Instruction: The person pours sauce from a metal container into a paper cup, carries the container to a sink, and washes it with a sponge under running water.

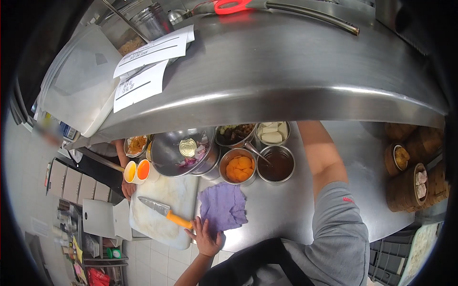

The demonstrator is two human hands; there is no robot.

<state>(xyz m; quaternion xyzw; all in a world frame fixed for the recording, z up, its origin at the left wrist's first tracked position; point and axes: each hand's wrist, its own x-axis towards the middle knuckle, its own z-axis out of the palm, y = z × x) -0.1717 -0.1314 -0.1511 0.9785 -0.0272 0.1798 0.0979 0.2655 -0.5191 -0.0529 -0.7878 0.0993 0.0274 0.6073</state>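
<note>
My left hand rests with its fingers spread at the near right edge of the white cutting board. Its fingertips are close to the orange handle of a kitchen knife lying on the board; whether they touch it I cannot tell. Beside the same hand, a crumpled purple cloth lies on the steel counter. My right arm reaches forward beneath the steel shelf, which hides the right hand and anything it may hold.
Along the shelf's front stand a large steel bowl, a container of orange yolk-like pieces, one of brown liquid with a spoon, and two paper cups. Bamboo steamers stack at right. A co-worker's hand is at the board's left edge.
</note>
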